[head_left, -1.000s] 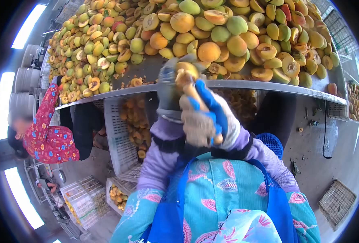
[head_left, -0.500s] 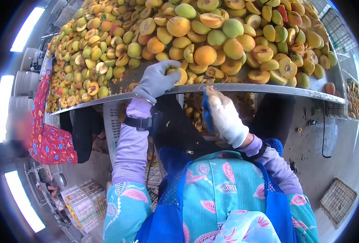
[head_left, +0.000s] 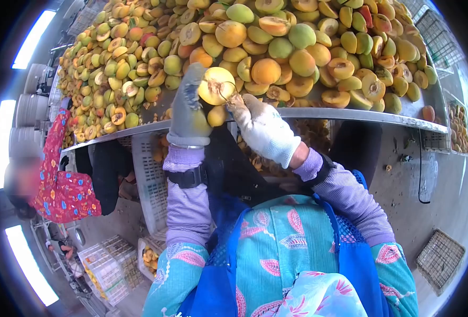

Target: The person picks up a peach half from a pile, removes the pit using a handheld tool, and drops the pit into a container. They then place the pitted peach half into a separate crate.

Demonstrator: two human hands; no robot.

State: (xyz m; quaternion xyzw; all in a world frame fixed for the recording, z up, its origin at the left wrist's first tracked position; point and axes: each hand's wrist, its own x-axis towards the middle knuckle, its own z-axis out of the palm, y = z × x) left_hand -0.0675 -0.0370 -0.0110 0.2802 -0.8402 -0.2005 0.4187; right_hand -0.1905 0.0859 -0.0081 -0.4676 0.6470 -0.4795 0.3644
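Note:
My left hand (head_left: 187, 108), in a grey glove, holds a peach half (head_left: 213, 86) with its cut yellow face turned up and its brown centre showing. A second, smaller yellow piece of peach (head_left: 216, 115) sits below it against the same palm. My right hand (head_left: 260, 124), in a white glove with stained fingertips, is closed around a pitting tool. Only the tool's thin wire loop (head_left: 226, 91) shows, at the centre of the cut face; its handle is hidden in the fingers. Both hands are at the near rim of the metal table (head_left: 318, 113).
A large heap of whole and halved peaches (head_left: 265, 71) covers the table. Beneath its edge, more fruit (head_left: 310, 134) lies near a white crate (head_left: 152, 179). Another person in a red flowered top (head_left: 67, 190) sits at left. An empty-looking crate (head_left: 440, 259) rests on the floor at right.
My left hand has turned over, bringing the peach's cut face up. My right hand has moved left and up, bringing the tool's loop to the fruit.

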